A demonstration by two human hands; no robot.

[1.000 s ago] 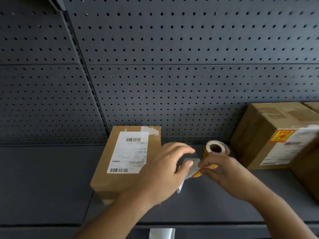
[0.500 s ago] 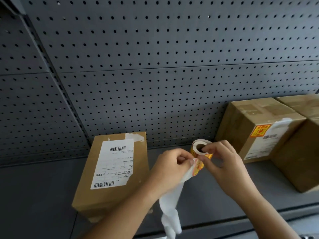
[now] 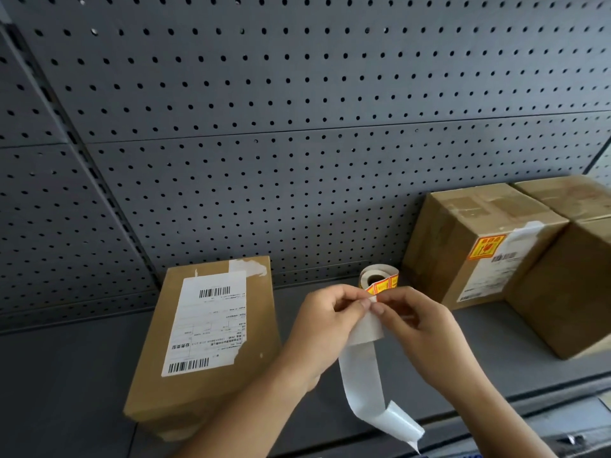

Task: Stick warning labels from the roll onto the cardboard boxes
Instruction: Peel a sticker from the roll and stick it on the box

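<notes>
Two hands are meeting in the middle of the scene, just in front of the roll (image 3: 377, 278) of warning labels. My left hand (image 3: 325, 328) is curling in, its thumb and forefinger pinching the top of the white backing paper (image 3: 362, 375). My right hand (image 3: 418, 328) is pinching the same strip from the right, its fingertips closing where the first red and yellow label (image 3: 380, 287) is meeting the bare paper. The fingertips of both hands are almost touching. The backing paper is hanging down between my wrists and curling up near the front edge of the grey shelf (image 3: 66, 375).

The roll is sitting just beyond my fingers with its hollow core facing me; I cannot tell whether it is resting on the shelf or hanging from the strip.

To the left, a flat box (image 3: 259, 325) is lying on the shelf close to my left wrist, showing a white shipping slip (image 3: 208, 325) on its top. To the right, well apart from my hands, a taller box (image 3: 479, 209) is standing against the pegboard wall (image 3: 297, 127), wearing a red and yellow sticker (image 3: 482, 247) beside its own white slip. Another box (image 3: 568, 292) is pressing against its right side.
</notes>
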